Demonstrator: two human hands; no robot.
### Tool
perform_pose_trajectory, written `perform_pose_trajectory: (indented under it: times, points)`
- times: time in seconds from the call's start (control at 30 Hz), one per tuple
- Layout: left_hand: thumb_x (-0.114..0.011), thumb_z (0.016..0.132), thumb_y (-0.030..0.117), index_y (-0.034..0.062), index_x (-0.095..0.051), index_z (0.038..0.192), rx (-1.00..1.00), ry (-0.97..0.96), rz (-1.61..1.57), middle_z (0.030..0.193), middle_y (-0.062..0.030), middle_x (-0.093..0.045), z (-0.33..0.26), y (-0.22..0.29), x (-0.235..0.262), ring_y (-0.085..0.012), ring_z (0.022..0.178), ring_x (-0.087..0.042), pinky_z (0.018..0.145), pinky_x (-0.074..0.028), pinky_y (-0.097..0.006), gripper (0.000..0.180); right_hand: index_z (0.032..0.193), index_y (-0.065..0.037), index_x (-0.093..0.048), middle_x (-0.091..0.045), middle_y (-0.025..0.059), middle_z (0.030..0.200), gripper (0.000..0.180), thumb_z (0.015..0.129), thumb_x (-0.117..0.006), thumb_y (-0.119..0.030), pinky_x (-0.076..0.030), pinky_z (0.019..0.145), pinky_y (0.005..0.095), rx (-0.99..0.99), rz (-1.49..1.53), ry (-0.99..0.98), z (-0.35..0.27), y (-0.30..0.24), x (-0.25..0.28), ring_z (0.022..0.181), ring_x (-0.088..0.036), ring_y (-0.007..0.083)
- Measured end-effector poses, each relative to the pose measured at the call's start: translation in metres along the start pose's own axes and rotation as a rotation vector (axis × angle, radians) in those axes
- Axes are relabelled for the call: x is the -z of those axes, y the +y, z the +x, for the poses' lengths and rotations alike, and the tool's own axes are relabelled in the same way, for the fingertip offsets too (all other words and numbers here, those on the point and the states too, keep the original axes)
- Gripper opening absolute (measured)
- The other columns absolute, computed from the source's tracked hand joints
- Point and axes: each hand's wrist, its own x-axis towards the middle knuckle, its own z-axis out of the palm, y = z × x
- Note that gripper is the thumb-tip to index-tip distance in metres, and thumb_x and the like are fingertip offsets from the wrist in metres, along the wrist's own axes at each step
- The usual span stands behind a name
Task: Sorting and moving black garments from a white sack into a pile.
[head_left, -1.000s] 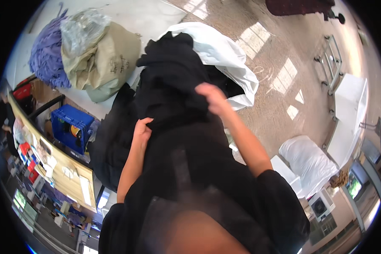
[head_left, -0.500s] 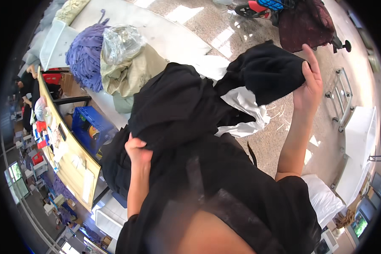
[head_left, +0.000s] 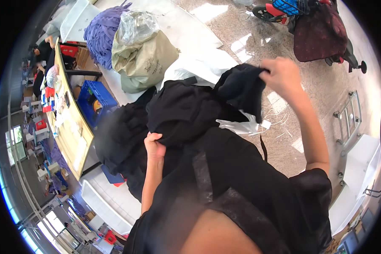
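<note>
A piece of black clothing (head_left: 184,106) is bunched across my lap; its exact kind does not show. My left hand (head_left: 155,146) grips its near edge, thumb on top and the other fingers hidden underneath. At the right, my right hand (head_left: 282,77) pinches a raised corner of black cloth between thumb and fingers. That corner hangs down in a short flap (head_left: 241,91) and looks joined to the bunched part. More black fabric (head_left: 120,137) lies heaped to the left of my left hand. White sheeting (head_left: 199,67) shows beyond and beneath the cloth.
Beyond the cloth stand a stuffed olive sack (head_left: 146,63) and a bundle of purple strips (head_left: 103,36). To the left are a blue crate (head_left: 95,99) and a yellowish worktable (head_left: 74,131). A red scooter-like vehicle (head_left: 279,15) is far right; a metal trolley frame (head_left: 350,118) stands nearer.
My right hand has moved inward and to the left, turning over with the cloth corner, so the flap is less stretched. My left hand keeps its grip. The whole view has shifted.
</note>
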Motion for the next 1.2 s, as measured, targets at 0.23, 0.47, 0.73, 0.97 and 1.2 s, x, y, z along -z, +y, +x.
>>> perform_pose_trajectory:
  times: [0.23, 0.47, 0.73, 0.97, 1.2]
  points:
    - [-0.072, 0.073, 0.01, -0.0036, -0.059, 0.109, 0.154, 0.184, 0.205, 0.103, -0.0116, -0.065, -0.007, -0.083, -0.005, -0.0229, 0.093, -0.063, 0.087, -0.049, -0.033, 0.041, 0.072, -0.002, -0.062, -0.062, 0.0077, 0.077, 0.029, 0.081, -0.063, -0.029, -0.046, 0.07, 0.0352, -0.238, 0.693, -0.378, -0.081, 0.049, -0.144, 0.07, -0.057, 0.0236]
    - [-0.06, 0.082, 0.038, 0.0039, -0.053, 0.124, 0.006, 0.171, -0.263, 0.123, -0.0131, -0.057, -0.015, -0.01, -0.04, -0.0308, 0.112, -0.054, 0.1, -0.042, -0.046, 0.054, 0.115, 0.001, -0.056, -0.063, 0.0123, 0.109, 0.041, 0.093, -0.05, -0.033, -0.049, 0.088, 0.0326, -1.02, 1.774, -0.457, -0.078, 0.053, -0.152, 0.097, -0.062, 0.0208]
    - [-0.041, 0.086, 0.064, 0.0087, -0.04, 0.136, 0.217, 0.283, -0.337, 0.137, -0.0088, -0.046, 0.048, -0.082, 0.088, -0.0306, 0.125, -0.042, 0.107, -0.032, -0.046, 0.075, 0.121, 0.006, -0.05, -0.061, 0.0095, 0.108, 0.053, 0.08, -0.071, -0.022, -0.047, 0.084, 0.0284, -1.087, 1.377, -0.923, -0.155, 0.019, -0.223, 0.094, -0.059, 0.0165]
    - [-0.042, 0.089, 0.058, 0.0057, -0.042, 0.134, 0.346, 0.281, -0.182, 0.135, -0.0109, -0.047, 0.088, -0.094, 0.097, -0.0284, 0.122, -0.047, 0.105, -0.035, -0.042, 0.069, 0.12, 0.003, -0.053, -0.063, 0.009, 0.105, 0.047, 0.083, -0.066, -0.024, -0.046, 0.082, 0.0279, -1.252, 1.414, -0.679, -0.19, 0.021, -0.251, 0.092, -0.059, 0.016]
    - [-0.062, 0.08, 0.004, -0.0013, -0.052, 0.121, 0.28, 0.139, -0.074, 0.12, -0.0137, -0.058, 0.098, -0.084, 0.107, -0.0295, 0.111, -0.055, 0.101, -0.041, -0.042, 0.043, 0.101, -0.017, -0.068, -0.066, 0.0143, 0.077, 0.028, 0.076, -0.058, -0.02, -0.05, 0.061, 0.041, -0.416, 0.014, -0.747, -0.106, 0.106, -0.167, 0.07, -0.064, 0.0312]
